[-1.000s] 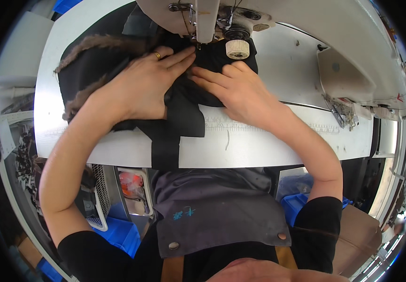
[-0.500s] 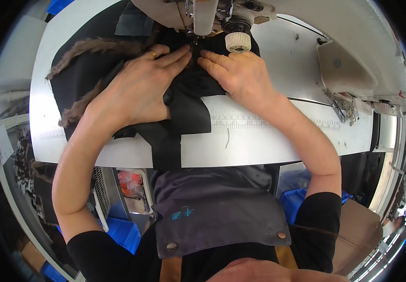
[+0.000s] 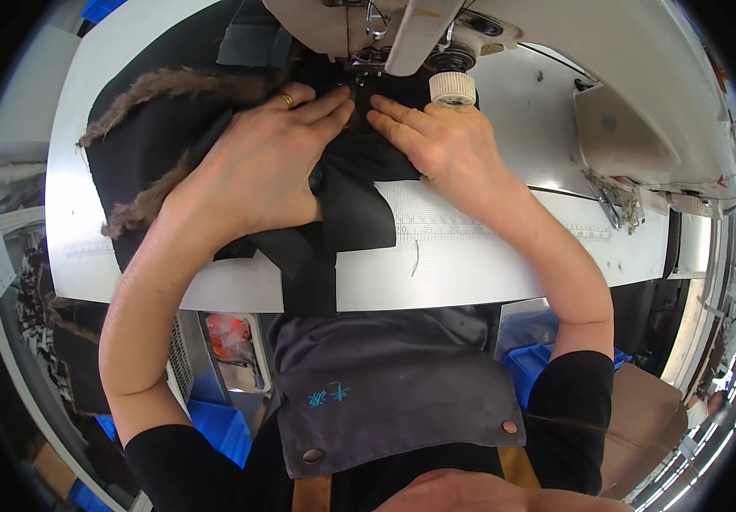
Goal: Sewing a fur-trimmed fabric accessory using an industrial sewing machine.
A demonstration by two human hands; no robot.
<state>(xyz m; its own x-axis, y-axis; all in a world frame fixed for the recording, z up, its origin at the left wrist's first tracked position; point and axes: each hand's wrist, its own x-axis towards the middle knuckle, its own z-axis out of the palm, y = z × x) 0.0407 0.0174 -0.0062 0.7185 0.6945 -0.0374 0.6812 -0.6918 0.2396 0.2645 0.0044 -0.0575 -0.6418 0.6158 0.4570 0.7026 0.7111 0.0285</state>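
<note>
My left hand (image 3: 270, 162) lies palm down on black fabric (image 3: 146, 136), its index and middle fingers stretched toward the sewing machine's needle and presser foot (image 3: 359, 72). Brown fur strips (image 3: 142, 90) run along the fabric left of it. My right hand (image 3: 445, 149) presses the same fabric just right of the needle area, forefingers extended and the others bent beneath the white knurled knob (image 3: 452, 85). A loose flap of fabric (image 3: 308, 282) hangs toward the table's front edge, between my forearms.
The machine body (image 3: 649, 102) arches over the right side. A ruler strip (image 3: 504, 226) crosses the white table (image 3: 402, 290). Metal tools (image 3: 607, 196) sit at the right. Blue bins (image 3: 219, 427), a tray with red items (image 3: 231, 337) and a brown box (image 3: 641, 427) are below the table.
My right hand has moved forward and right, closer under the knob, with its fingertips nearer the needle's level. The fur-edged fabric has shifted left, and my left wrist has turned slightly.
</note>
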